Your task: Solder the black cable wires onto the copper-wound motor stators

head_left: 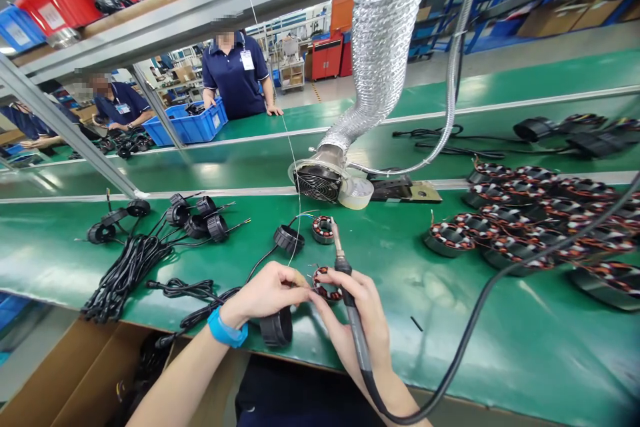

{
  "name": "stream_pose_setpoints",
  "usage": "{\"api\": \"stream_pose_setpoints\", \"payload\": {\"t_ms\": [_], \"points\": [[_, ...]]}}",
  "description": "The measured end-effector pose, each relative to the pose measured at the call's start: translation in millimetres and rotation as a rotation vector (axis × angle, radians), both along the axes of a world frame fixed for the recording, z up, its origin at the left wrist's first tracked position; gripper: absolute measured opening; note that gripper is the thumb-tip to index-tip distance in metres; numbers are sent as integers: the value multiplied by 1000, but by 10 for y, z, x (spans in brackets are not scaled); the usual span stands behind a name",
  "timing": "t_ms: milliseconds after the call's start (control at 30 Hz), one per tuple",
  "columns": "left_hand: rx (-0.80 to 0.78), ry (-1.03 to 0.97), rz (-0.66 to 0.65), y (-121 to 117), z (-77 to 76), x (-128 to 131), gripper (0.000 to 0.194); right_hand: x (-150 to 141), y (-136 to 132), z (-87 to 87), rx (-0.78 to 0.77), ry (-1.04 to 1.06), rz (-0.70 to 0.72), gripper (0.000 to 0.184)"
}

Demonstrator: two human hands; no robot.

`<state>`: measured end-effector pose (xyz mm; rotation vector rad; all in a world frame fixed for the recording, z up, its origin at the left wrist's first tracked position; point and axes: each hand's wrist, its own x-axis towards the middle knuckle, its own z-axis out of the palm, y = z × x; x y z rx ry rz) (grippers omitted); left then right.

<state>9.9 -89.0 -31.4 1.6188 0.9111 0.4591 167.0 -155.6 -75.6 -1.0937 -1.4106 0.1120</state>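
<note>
The person's left hand (265,293), with a blue wristband (227,328) on the wrist, is closed, and its fingers pinch the edge of a small copper-wound stator (327,285). This stator is in the lower middle of the frame, between both hands, above the green bench mat (400,320). The right hand (365,320) is also closed, and it grips a soldering iron (347,287) like a pen. The iron's metal tip (336,237) is just beside a second stator (323,229). A black plastic ring (276,327) with a cable lies under the left hand. Many more stators (525,227) lie in rows at the right side. At the upper middle, a foil duct (380,40) ends in a fan (317,181), and behind the bench stands a co-worker (235,73) in a navy polo shirt.
</note>
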Motion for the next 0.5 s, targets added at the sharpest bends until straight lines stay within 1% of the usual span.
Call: {"api": "stream_pose_setpoints", "payload": {"t_ms": [100, 200, 400, 500], "points": [[33, 40, -61, -19, 1, 17, 24, 4, 18, 53, 13, -25, 85, 41], [57, 66, -80, -29, 15, 32, 27, 6, 27, 66, 15, -19, 133, 40], [22, 46, -84, -16, 52, 5, 28, 69, 18, 25, -99, 55, 137, 31], [84, 37, -70, -13, 68, -6, 31, 74, 16, 20, -155, 114, 130, 25]]}}
